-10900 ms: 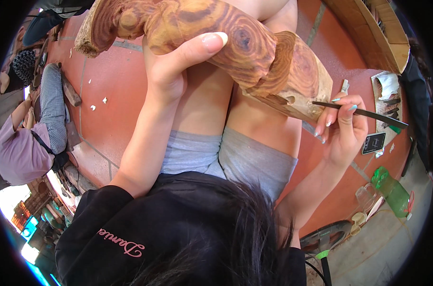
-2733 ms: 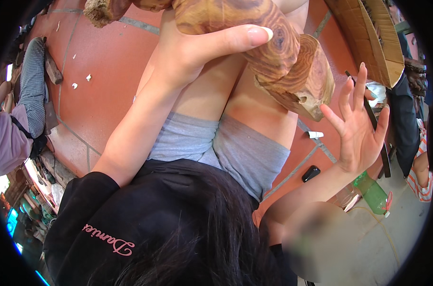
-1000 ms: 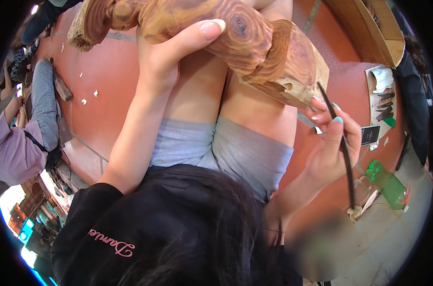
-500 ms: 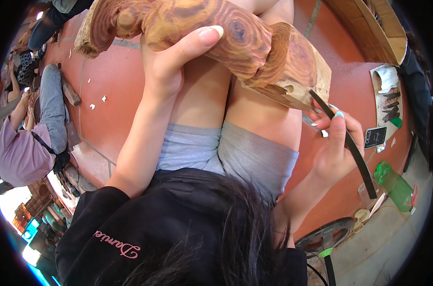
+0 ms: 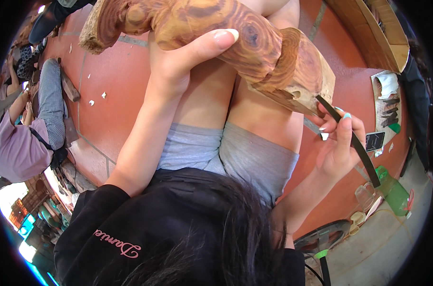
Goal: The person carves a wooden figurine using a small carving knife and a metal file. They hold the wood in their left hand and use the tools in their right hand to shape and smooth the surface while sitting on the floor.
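Observation:
A large carved piece of reddish wood (image 5: 211,38) with ring-like grain lies across my bare knees. My left hand (image 5: 181,66) grips it from below, thumb stretched over its top. My right hand (image 5: 338,148) holds a long dark flat tool (image 5: 350,140), a file or chisel, whose tip touches the pale cut end of the wood at its lower right edge. My grey shorts (image 5: 226,152) and black sleeve fill the lower middle of the view.
A person in a lilac top (image 5: 16,148) sits at the left on the red tiled floor (image 5: 111,105). At the right lie a cloth with several dark tools (image 5: 385,100), a green bottle (image 5: 392,190), a clear glass (image 5: 364,195) and a wooden box (image 5: 373,33).
My right hand was empty and spread open 2.7 s ago. It now holds the dark tool and has brought its tip up against the cut end of the wood.

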Available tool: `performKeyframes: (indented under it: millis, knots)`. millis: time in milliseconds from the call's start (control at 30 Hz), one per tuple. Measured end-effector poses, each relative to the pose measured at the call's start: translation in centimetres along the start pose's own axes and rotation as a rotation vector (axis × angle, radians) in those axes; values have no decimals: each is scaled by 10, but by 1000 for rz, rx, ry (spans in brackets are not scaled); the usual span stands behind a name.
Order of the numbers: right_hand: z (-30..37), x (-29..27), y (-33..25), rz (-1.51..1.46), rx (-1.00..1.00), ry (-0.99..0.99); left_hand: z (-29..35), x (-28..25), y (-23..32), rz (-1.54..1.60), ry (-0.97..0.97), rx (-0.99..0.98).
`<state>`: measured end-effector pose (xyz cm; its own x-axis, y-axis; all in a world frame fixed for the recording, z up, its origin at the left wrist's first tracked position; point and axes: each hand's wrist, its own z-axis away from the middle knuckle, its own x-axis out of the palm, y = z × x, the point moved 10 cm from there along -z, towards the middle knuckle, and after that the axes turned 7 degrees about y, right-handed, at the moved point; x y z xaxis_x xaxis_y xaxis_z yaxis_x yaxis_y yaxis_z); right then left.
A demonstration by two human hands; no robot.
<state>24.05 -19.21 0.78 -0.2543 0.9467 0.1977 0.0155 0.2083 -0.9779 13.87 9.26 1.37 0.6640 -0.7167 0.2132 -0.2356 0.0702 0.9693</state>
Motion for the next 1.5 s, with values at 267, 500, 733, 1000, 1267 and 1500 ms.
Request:
performKeyframes:
  millis: [267, 500, 733, 1000, 1267, 1500]
  knots:
    - [1, 9, -15, 110, -114, -67, 1, 28, 12, 250, -135, -49]
    - [-6, 17, -19, 155, -113, -172, 0, 26, 10, 259, -174, -38]
    - [-26, 23, -15, 170, 22, -331, 0, 31, 16, 308, -208, 12]
    - [-44, 38, 5, -26, 148, -539, -5, 21, 6, 193, -177, -37]
    - [-47, 42, 14, -127, 162, -642, 1, 5, -1, 95, 30, -68]
    - [-48, 31, 13, -211, 128, -520, 2, 12, 2, 114, -3, -49]
